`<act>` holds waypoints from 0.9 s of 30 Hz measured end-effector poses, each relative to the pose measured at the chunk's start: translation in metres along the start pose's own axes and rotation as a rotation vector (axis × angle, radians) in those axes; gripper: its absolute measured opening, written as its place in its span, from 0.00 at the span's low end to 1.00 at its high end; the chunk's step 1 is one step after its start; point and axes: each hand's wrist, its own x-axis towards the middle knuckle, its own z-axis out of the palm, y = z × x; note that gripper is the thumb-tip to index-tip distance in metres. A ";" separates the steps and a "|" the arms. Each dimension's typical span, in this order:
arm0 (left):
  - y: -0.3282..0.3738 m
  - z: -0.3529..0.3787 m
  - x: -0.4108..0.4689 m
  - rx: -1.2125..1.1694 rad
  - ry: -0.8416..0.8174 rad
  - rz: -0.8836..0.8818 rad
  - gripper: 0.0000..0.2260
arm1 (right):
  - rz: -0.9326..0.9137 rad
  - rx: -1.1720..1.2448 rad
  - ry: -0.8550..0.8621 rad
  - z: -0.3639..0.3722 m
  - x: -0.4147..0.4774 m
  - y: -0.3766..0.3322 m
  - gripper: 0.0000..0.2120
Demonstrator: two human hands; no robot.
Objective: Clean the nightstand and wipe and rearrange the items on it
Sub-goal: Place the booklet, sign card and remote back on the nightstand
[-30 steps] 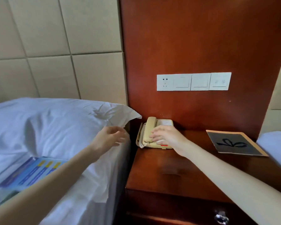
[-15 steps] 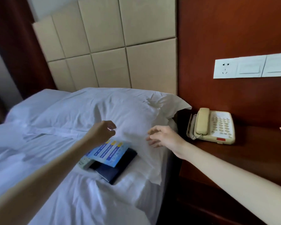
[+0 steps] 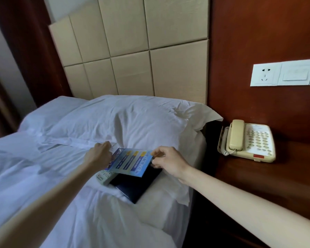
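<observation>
A blue printed card (image 3: 131, 161) lies on the white bed, on top of a dark folder (image 3: 136, 185) and a pale remote control (image 3: 104, 176). My left hand (image 3: 99, 154) grips the card's left edge. My right hand (image 3: 168, 161) pinches its right corner between thumb and fingers. The card's near edge is tilted up off the folder. A beige telephone (image 3: 247, 140) sits at the back left of the dark wooden nightstand (image 3: 276, 185), handset on its cradle.
Two white pillows (image 3: 132, 120) lie against a padded beige headboard (image 3: 132, 51). A white socket and switch plate (image 3: 284, 72) is fixed on the wooden wall panel above the telephone. White bedding (image 3: 43, 176) covers the bed on the left.
My view swung left from the nightstand to the bed. My right hand left the telephone, and both hands came down onto the blue card and took hold of its edges.
</observation>
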 end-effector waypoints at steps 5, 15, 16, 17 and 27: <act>0.014 -0.018 0.002 -0.031 0.141 0.076 0.07 | -0.035 0.168 0.109 -0.004 -0.004 -0.004 0.10; 0.102 -0.040 -0.004 -0.343 0.322 0.371 0.19 | -0.222 0.067 0.493 -0.064 -0.016 -0.013 0.19; 0.115 -0.037 -0.006 -0.384 0.299 0.392 0.22 | -0.238 0.053 0.522 -0.074 -0.019 -0.014 0.21; 0.127 -0.034 -0.010 -0.435 0.272 0.407 0.24 | -0.250 0.058 0.541 -0.085 -0.022 -0.015 0.23; 0.243 0.003 -0.033 -0.775 -0.092 0.399 0.20 | -0.262 0.011 0.678 -0.199 -0.069 -0.018 0.26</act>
